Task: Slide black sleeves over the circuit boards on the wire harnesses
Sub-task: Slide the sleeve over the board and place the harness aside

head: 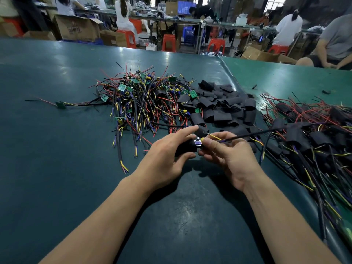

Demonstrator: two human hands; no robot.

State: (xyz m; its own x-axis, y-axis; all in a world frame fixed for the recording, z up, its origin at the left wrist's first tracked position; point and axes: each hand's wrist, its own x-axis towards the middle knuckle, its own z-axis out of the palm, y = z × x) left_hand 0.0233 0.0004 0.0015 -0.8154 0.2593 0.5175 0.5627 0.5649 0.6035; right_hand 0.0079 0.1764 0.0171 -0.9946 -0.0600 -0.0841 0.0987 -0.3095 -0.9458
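two hands, one black sleeve, one circuit board, three piles

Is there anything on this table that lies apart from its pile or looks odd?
Yes. One harness, its green board bare, lies alone left of the unsleeved pile. Two small black bits lie loose on the lighter mat, far from the sleeve pile. Nothing looks damaged or spilled.

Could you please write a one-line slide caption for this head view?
Left hand holds a black sleeve while right hand feeds a circuit board into it.
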